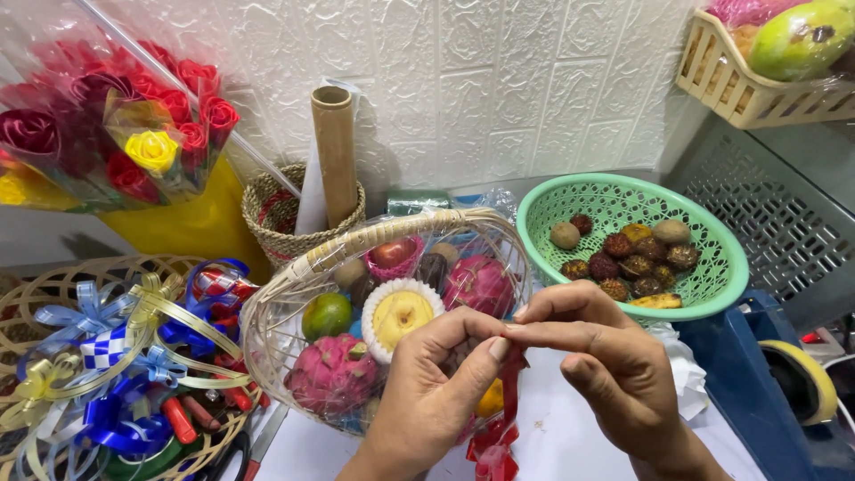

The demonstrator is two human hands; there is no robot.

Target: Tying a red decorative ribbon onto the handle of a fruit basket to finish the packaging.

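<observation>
Your left hand (426,405) and right hand (598,361) meet in front of the clear-wrapped pale wicker fruit basket (267,330). The fingers of both hands are closed in a pinch on the glossy red ribbon (500,436), which hangs down from the pinch onto the white table (570,445). The basket holds two pink dragon fruits, a green citrus and a yellow fruit in white foam netting. Behind your right hand sits a mint-green plastic colander (712,240) of small brown fruit. At your left lies a flat woven tray of ribbon bows (53,294).
</observation>
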